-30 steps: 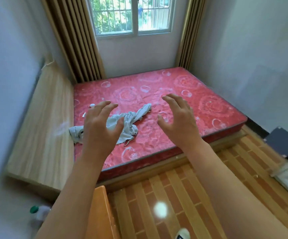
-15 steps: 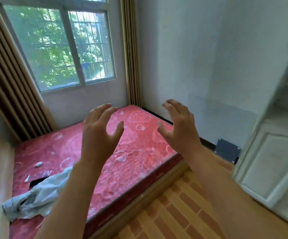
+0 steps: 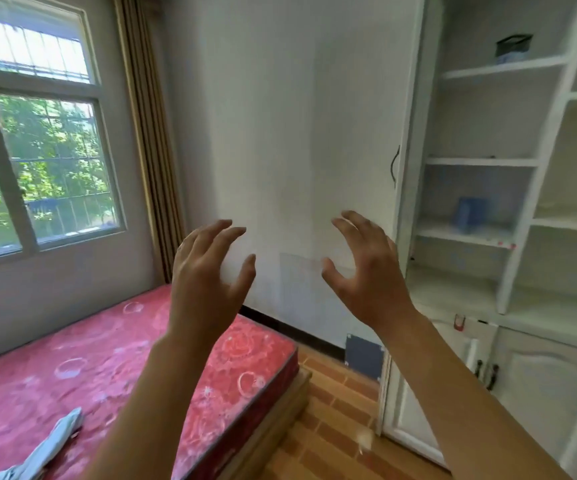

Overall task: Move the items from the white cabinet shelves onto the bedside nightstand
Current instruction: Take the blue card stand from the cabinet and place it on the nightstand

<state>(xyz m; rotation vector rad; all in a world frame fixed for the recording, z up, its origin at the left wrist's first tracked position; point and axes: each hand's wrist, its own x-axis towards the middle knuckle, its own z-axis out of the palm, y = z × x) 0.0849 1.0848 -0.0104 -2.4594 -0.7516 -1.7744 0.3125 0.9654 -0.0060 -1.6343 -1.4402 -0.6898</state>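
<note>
Left hand (image 3: 207, 285), right hand (image 3: 366, 275) empty | mattress (image 3: 114, 358) left | cabinet (image 3: 481, 237) right

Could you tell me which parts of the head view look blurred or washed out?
Head view: the blue box on the white cabinet shelf is smeared, the window is bright with daylight, and both hands, left and right, stay fairly sharp.
</note>
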